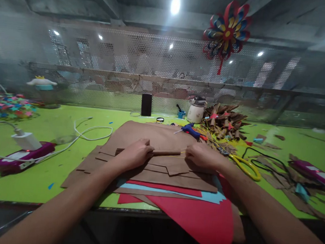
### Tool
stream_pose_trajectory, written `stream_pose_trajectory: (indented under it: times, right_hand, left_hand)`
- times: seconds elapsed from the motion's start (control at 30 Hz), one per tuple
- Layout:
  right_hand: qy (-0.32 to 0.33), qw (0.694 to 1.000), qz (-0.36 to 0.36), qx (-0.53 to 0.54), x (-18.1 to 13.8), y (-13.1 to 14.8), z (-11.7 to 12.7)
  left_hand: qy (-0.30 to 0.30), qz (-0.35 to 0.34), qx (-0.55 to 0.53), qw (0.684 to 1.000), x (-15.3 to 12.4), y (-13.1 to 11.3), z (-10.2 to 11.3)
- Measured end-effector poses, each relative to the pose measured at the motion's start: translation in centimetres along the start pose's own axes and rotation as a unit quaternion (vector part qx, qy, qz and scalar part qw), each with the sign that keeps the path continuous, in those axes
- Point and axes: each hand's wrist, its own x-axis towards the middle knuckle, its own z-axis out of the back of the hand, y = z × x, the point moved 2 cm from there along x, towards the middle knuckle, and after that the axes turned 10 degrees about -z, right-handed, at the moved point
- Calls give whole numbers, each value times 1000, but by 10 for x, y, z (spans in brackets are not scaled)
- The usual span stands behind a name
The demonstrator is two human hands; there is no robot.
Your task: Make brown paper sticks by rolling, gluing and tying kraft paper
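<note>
My left hand [137, 153] is closed around a thin rolled brown paper tube [167, 152] that lies crosswise over a stack of brown paper sheets [133, 134]. Fringed paper shows at the tube's left end. Just past its right end, my right hand [201, 155] is closed in a pinch on a thin yellow string [183, 152], which runs toward the tube. Red paper [199, 220] and light blue paper [214, 197] stick out beneath the brown sheets. Yellow-handled scissors [245, 167] lie right of my right hand, and a blue glue gun [190, 130] rests behind it.
A heap of brown paper rolls [227, 122] with yellow strings stands at the back right, beside a white jar [196, 111]. Purple power strips [24, 157] lie left and right, with a white cable [93, 133]. Colourful paper stars [7, 104] pile up at far left. A pinwheel [227, 32] hangs above.
</note>
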Motion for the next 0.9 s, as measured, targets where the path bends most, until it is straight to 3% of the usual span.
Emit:
stream_pose_trajectory:
  times: [0.23, 0.47, 0.57, 0.9]
  right_hand:
    - [37, 997, -4, 64, -1, -21, 12]
    - [-90, 984, -33, 152, 12, -15, -3]
    - [-113, 975, -33, 190, 20, -5, -8]
    - [9, 988, 10, 153, 81, 2, -13]
  left_hand:
    - [19, -16, 8, 1000, -3, -5, 6]
    - [35, -13, -2, 999, -4, -7, 7]
    - [35, -22, 3, 999, -6, -5, 8]
    - [18, -27, -9, 999, -9, -4, 8]
